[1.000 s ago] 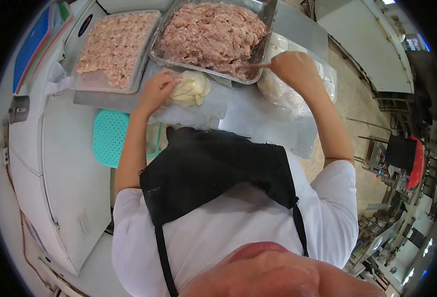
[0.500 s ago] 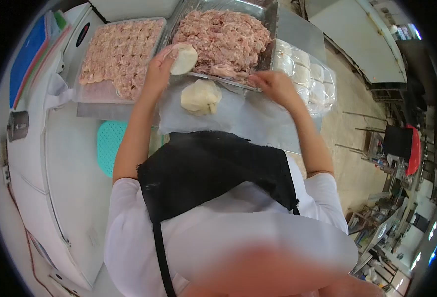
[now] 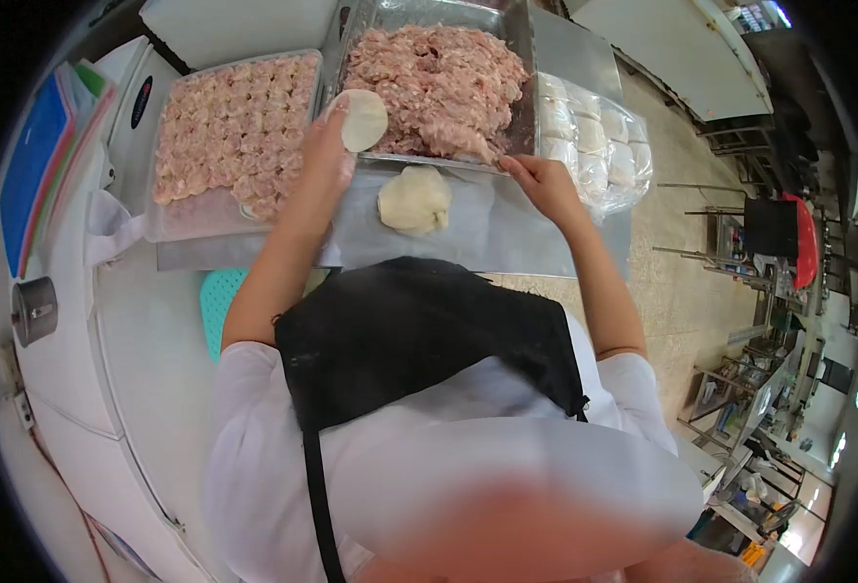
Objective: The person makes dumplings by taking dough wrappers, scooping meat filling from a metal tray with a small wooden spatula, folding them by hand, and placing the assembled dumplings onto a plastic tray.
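Note:
My left hand (image 3: pixel 328 146) grips a pale, round dough wrapper (image 3: pixel 364 121) by its left edge, over the near left corner of a metal tray (image 3: pixel 531 107). Ground meat (image 3: pixel 434 83) is heaped in that tray. At the tray's near right corner, the fingers of my right hand (image 3: pixel 541 183) are pinched together, with a lump of meat just beyond the fingertips. Whatever they hold is too small or hidden to name. A pile of dough wrappers (image 3: pixel 415 200) lies on a clear plastic sheet between my hands, close to the table's front edge.
On the left stands a plastic tray (image 3: pixel 196 222) with rows of meat portions. Plastic-wrapped white dough pieces (image 3: pixel 592 146) lie to the right of the metal tray. A white appliance (image 3: pixel 147 340) is at the left, with a turquoise perforated item (image 3: pixel 217 306) beside it.
My right hand has shifted slightly, and a lump of meat now shows at its fingertips. My left hand still holds the wrapper, now turned more face-on. The whole view has tilted a little.

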A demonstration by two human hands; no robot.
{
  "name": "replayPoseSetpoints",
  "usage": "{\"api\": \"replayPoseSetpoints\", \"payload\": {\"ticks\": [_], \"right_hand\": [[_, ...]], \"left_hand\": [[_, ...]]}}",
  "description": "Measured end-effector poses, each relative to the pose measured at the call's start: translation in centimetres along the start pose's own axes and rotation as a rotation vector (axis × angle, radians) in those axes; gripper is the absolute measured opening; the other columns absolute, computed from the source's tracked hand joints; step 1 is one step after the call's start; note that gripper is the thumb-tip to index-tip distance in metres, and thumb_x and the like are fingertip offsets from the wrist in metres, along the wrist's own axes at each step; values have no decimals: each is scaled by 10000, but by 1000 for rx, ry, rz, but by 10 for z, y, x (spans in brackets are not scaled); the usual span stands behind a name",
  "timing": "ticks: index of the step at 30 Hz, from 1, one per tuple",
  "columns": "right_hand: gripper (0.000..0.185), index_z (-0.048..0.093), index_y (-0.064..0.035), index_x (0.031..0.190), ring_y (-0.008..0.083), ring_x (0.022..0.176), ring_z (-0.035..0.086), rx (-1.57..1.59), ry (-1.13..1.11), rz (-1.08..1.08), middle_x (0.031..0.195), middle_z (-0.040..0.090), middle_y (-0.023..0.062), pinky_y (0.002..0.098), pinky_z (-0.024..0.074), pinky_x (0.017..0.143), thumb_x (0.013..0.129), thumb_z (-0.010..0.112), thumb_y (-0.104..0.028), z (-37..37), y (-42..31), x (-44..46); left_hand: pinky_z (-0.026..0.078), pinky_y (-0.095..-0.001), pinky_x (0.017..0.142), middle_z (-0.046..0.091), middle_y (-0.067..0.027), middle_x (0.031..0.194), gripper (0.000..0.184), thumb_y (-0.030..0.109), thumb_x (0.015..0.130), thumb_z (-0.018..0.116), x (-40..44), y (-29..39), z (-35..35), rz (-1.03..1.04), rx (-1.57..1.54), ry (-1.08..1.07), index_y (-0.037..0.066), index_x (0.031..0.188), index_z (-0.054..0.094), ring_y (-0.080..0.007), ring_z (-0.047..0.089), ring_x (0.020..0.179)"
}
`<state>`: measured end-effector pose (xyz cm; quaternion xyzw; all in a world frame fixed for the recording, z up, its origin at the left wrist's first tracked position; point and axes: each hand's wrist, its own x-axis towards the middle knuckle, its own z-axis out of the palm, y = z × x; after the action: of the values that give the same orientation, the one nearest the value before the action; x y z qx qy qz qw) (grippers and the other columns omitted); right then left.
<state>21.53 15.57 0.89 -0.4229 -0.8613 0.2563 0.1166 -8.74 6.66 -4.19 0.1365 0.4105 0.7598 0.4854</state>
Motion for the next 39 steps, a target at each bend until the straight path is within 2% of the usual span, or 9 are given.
{"api": "replayPoseSetpoints", "payload": {"ticks": [6, 10, 11, 14, 21, 27, 30, 35, 39], "right_hand": [[342, 665, -9, 1112, 55, 628, 469, 763, 56, 89, 718, 511, -40, 207, 389, 561, 953, 576, -299, 13, -59, 26], [317, 634, -27, 1164, 148, 709, 601, 247, 246, -135, 852, 672, 93, 295, 466, 642, 951, 570, -254, 23, -60, 27], [294, 642, -49, 1142, 244, 799, 655, 134, 133, -94, 968, 676, 156, 354, 494, 696, 934, 578, -246, 9, -55, 22], [238, 657, -90, 1070, 363, 774, 624, -213, 14, -181, 854, 646, 167, 446, 491, 670, 911, 573, -247, -38, -65, 7], [208, 627, -126, 1061, 337, 774, 639, -173, 301, -355, 841, 651, 124, 464, 502, 637, 903, 557, -242, -10, -36, 36], [234, 616, -119, 1114, 361, 812, 625, -555, -86, -169, 873, 636, 159, 448, 500, 689, 943, 498, -228, -56, -28, 27], [227, 613, -109, 1102, 356, 812, 627, -218, 112, -373, 898, 630, 167, 449, 496, 676, 929, 514, -217, -47, -42, 12], [317, 556, -108, 1206, 345, 771, 626, -554, -55, -392, 883, 607, 134, 429, 507, 641, 911, 551, -224, -89, -38, 15], [261, 612, -86, 1130, 342, 785, 629, -301, 77, -570, 888, 623, 140, 417, 514, 654, 914, 550, -220, -82, -37, 14]], "left_hand": [[320, -448, 1098, 495, -176, 1330, 654, 506, 965, 365, -12, 6, 87, -250, -378, -164, -31, 1337, 401, -301, 457, 1258], [274, -477, 1115, 428, -188, 1391, 738, 572, 940, 367, -14, 25, 116, -189, -491, -105, -26, 1373, 350, -325, 407, 1294], [272, -488, 1113, 422, -192, 1394, 751, 581, 936, 367, -11, 25, 112, -170, -484, -72, -26, 1377, 343, -332, 402, 1296], [262, -525, 1106, 407, -197, 1402, 812, 613, 922, 372, 10, 9, 85, -78, -411, -114, -49, 1389, 316, -347, 380, 1309], [308, -471, 1090, 426, -189, 1388, 780, 611, 925, 368, -10, 13, 100, -158, -362, -73, -28, 1371, 363, -348, 400, 1288], [326, -501, 1080, 384, -236, 1401, 818, 620, 920, 355, -16, 0, 87, -118, -516, 8, -66, 1364, 342, -377, 391, 1291], [284, -549, 1089, 368, -236, 1414, 822, 635, 912, 344, -22, 0, 95, -116, -515, 26, -46, 1373, 340, -389, 382, 1297], [211, -593, 1108, 326, -202, 1459, 756, 578, 940, 319, -42, 10, 130, -116, -454, 181, -4, 1421, 284, -403, 287, 1356], [264, -582, 1082, 449, -216, 1317, 685, 561, 897, 461, -26, -7, 138, -28, -500, 166, -14, 1269, 438, -391, 386, 1290]]}}
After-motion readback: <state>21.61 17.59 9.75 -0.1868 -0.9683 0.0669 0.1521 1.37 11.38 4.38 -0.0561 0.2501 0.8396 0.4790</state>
